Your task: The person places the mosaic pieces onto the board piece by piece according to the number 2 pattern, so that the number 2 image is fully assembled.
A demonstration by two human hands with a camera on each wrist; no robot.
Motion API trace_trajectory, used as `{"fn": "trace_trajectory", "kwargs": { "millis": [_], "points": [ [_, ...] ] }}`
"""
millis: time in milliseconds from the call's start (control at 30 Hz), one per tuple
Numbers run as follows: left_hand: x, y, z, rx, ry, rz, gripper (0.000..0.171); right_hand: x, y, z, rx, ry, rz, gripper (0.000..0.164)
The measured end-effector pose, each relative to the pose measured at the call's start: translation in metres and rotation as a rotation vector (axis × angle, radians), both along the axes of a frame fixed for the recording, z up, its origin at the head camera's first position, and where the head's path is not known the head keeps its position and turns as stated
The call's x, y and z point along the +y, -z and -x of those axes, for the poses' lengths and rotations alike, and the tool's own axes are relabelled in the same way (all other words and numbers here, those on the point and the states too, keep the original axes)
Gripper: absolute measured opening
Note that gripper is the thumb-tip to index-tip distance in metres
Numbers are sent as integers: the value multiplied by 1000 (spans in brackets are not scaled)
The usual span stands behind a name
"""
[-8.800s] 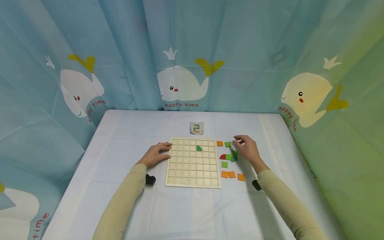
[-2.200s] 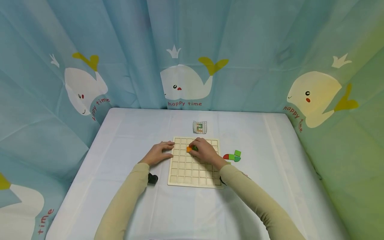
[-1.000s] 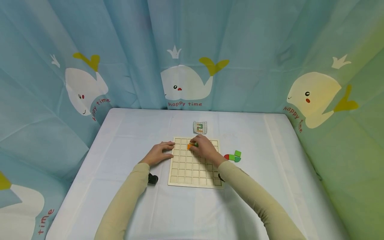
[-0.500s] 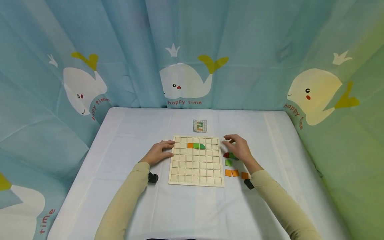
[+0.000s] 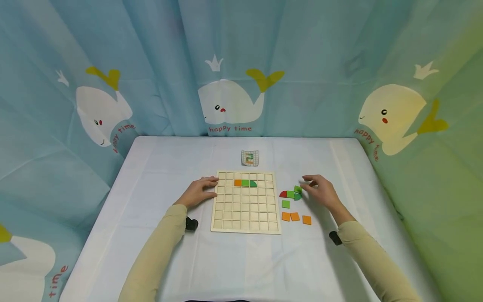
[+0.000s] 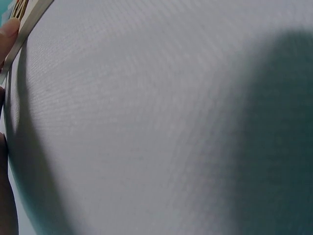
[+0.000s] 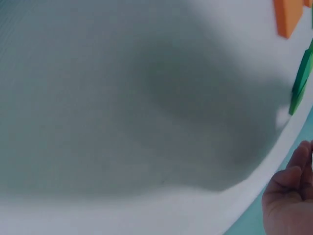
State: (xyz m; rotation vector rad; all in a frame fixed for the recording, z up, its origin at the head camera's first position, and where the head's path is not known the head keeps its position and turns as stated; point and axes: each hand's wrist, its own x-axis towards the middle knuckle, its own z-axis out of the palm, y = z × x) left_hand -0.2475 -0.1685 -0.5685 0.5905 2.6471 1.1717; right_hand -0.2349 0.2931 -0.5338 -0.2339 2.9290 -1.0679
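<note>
Bench [image 5: 245,264] with gridded board [image 5: 245,214] and tiles.
Right of board, near to far: three orange squares [image 5: 294,216], three green squares [image 5: 285,204] with two quarter-rounds [image 5: 283,194]; likely light, stiff, best pinched by edges. Right hand [image 5: 320,191] beside, parted, apparently unladen; left hand [image 5: 196,193] spread at board's left edge. Inlaid tiles [image 5: 245,183], three; card [image 5: 250,158], one.
</note>
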Motion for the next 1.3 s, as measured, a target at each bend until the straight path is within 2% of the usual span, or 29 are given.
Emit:
{"fn": "trace_trajectory", "kwargs": {
  "millis": [233,433,700,833,1167,1300],
  "points": [
    [0,-2,0,-3,5,-9,52,3,8,-1,7,-86,-70,40],
    [1,-2,-1,-14,-4,0,52,0,13,-2,-2,-104,-102,33],
    [1,1,-1,-2,-3,-4,51,4,15,3,30,-98,-113,27],
    [1,-1,0,-1,-7,1,51,3,14,6,15,-94,-105,29],
    [0,0,0,3,-7,0,52,-1,16,14,-11,14,-98,26],
    [-1,0,0,14,2,0,52,0,16,16,1,-20,-106,32]
  ]
}}
